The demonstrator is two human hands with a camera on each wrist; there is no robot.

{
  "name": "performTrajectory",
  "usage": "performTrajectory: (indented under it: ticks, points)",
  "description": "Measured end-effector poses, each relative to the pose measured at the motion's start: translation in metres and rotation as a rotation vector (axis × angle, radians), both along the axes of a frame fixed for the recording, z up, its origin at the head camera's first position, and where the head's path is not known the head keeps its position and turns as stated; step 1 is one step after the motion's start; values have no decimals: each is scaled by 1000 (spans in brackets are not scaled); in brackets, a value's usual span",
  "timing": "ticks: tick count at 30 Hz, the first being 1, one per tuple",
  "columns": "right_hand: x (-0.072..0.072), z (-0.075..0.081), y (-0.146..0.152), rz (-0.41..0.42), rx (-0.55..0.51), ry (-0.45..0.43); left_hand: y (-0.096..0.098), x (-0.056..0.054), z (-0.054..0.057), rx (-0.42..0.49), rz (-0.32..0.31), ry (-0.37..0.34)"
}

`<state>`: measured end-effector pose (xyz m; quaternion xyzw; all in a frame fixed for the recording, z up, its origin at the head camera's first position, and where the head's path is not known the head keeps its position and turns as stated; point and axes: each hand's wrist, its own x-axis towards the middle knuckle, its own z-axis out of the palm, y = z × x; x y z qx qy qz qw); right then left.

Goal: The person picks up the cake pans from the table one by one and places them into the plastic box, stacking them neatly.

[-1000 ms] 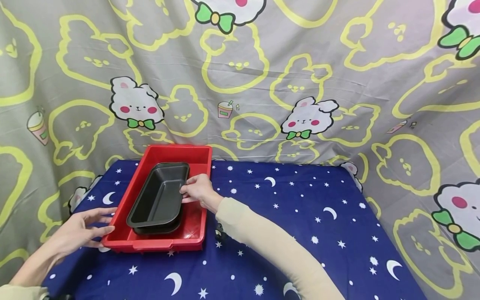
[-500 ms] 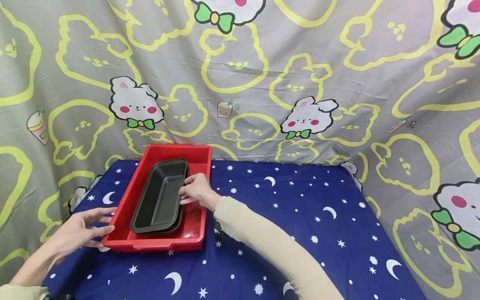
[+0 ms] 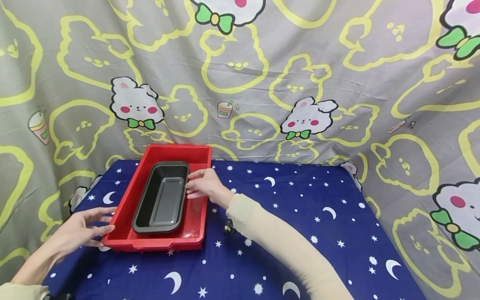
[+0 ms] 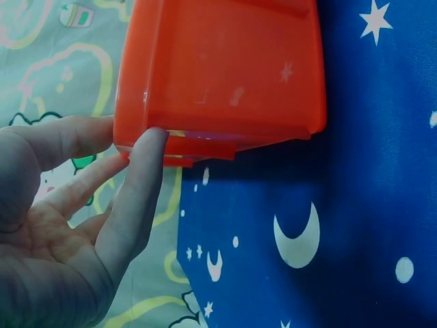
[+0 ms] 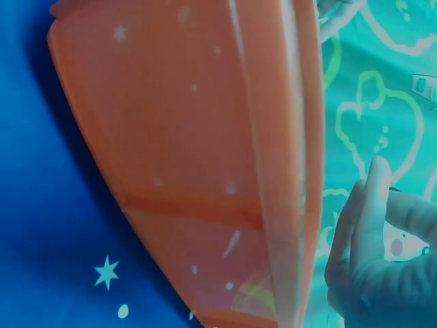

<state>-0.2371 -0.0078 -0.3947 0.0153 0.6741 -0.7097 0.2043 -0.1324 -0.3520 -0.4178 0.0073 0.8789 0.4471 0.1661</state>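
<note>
A black rectangular loaf pan (image 3: pixel 166 200) lies lengthwise inside a red plastic tray (image 3: pixel 195 242); the pan beneath it is hidden. My right hand (image 3: pixel 206 184) is over the tray's right rim, its fingertips right at the loaf pan's right edge and no longer curled round it. In the right wrist view the right hand (image 5: pixel 382 246) shows beyond the tray's wall with bent, relaxed fingers. My left hand (image 3: pixel 76 231) touches the tray's front left corner with extended fingers. Seen from the left wrist, its thumb (image 4: pixel 147 164) lies against the tray's end wall.
The table has a dark blue cloth (image 3: pixel 277 233) with white moons and stars. Behind it and along both sides hangs a grey curtain (image 3: pixel 255 100) printed with rabbits and yellow outlines. The tray stands at the table's left side, close to the curtain.
The upper loaf pan has shifted and settled squarely over the lower one, which no longer shows. My right hand has let go and drawn slightly back to the right. The left hand stays put.
</note>
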Motion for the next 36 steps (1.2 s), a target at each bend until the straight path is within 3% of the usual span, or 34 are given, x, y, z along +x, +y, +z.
performTrajectory:
  ticks: [7,14,18,28,36]
  points:
    - [-1,4,21,65,-21,11,4,-2,3,-24,8,4]
    - [-1,3,42,86,-28,12,7,-5,3,-4,16,5]
    - [2,3,56,96,-16,25,10,-8,4,-40,32,29]
    - [9,0,93,78,102,154,17,-6,20,-191,111,222]
    - [24,4,131,53,199,296,55,-5,34,-310,107,421]
